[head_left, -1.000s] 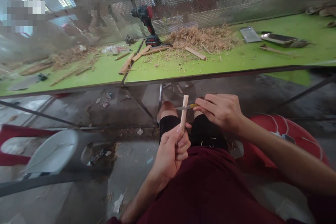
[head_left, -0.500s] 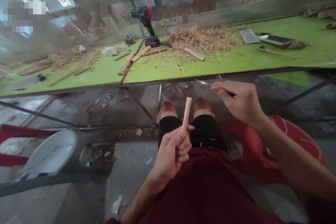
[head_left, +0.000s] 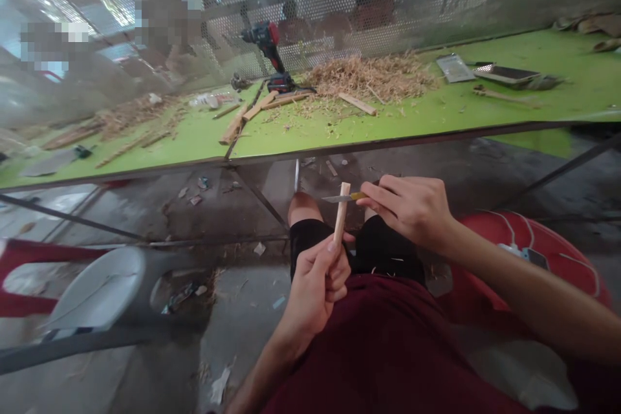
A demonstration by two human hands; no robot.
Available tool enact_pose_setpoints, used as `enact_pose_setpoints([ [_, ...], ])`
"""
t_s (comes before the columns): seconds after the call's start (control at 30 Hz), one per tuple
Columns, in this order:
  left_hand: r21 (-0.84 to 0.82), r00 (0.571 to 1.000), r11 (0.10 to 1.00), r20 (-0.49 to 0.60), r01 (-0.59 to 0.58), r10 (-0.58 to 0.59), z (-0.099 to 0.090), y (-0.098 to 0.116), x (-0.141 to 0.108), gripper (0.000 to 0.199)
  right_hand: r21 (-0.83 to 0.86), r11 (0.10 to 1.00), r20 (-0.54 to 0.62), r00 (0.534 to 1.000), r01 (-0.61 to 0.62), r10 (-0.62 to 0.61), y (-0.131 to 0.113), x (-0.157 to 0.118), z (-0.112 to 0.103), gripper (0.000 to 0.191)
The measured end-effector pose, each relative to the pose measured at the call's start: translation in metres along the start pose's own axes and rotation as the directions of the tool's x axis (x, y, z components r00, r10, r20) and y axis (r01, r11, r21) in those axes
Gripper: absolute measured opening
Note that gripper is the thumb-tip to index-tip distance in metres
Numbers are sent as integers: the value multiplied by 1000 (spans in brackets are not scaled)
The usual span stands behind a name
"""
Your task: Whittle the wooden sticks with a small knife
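Observation:
Over my lap, my left hand [head_left: 321,273] is closed round the lower end of a slim, pale wooden stick [head_left: 340,225], which points up and away from me. My right hand [head_left: 410,208] grips a small knife [head_left: 337,198] by its yellowish handle. The blade lies across the stick near its far end, pointing left; whether it bites into the wood I cannot tell. The fingers of my right hand hide most of the handle.
Ahead is a green table [head_left: 194,149] with a cordless drill [head_left: 272,55], a heap of wood shavings [head_left: 371,76], wooden pieces [head_left: 358,104] and a metal tray [head_left: 508,74]. A red stool [head_left: 557,259] stands at my right, a grey-white stool [head_left: 104,284] at my left.
My right hand has come left and down toward me, bringing the knife from beyond the stick to across its far end. My left hand holds the stick almost in the same place.

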State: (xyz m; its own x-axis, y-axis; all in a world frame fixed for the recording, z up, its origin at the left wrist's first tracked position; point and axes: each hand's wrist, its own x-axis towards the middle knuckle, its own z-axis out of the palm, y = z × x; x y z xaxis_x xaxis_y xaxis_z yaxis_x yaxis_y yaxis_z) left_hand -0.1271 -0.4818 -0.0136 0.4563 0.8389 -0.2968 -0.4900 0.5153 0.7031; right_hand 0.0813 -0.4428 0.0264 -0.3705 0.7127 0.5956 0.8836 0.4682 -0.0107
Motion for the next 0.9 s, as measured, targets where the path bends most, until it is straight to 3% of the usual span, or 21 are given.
enact_pose_setpoints([
  [0.13, 5, 1000, 1000, 0, 3, -3, 0, 2, 0, 25, 6, 999, 45, 998, -31, 31, 1, 2, 1, 31],
  [0.2, 12, 1000, 1000, 13, 4, -4, -1, 2, -4, 25, 0, 997, 38, 997, -74, 74, 13, 4, 4, 31],
  [0.33, 14, 989, 999, 144, 37, -39, -2, 1, -15, 30, -51, 960, -144, 953, -277, 267, 61, 8, 3, 43],
  [0.4, -32, 992, 999, 118, 39, -35, -2, 2, -16, 27, 39, 956, -169, 941, -292, 294, 74, 8, -3, 44],
  [0.47, -90, 996, 995, 84, 48, -40, -2, 3, -13, 25, 172, 953, -148, 950, -249, 275, 66, 7, -10, 39],
  [0.53, -128, 991, 988, 111, 88, -74, -1, 3, -8, 26, 261, 944, -100, 967, -203, 236, 43, 4, -15, 33],
  [0.7, -168, 979, 975, 167, 145, -117, 0, 4, -5, 26, 279, 952, 68, 992, -124, 109, -12, -8, -7, 32],
  [0.9, -173, 985, 976, 134, 132, -110, 0, 5, -5, 24, 186, 982, 76, 997, -15, 1, -10, -13, 3, 34],
])
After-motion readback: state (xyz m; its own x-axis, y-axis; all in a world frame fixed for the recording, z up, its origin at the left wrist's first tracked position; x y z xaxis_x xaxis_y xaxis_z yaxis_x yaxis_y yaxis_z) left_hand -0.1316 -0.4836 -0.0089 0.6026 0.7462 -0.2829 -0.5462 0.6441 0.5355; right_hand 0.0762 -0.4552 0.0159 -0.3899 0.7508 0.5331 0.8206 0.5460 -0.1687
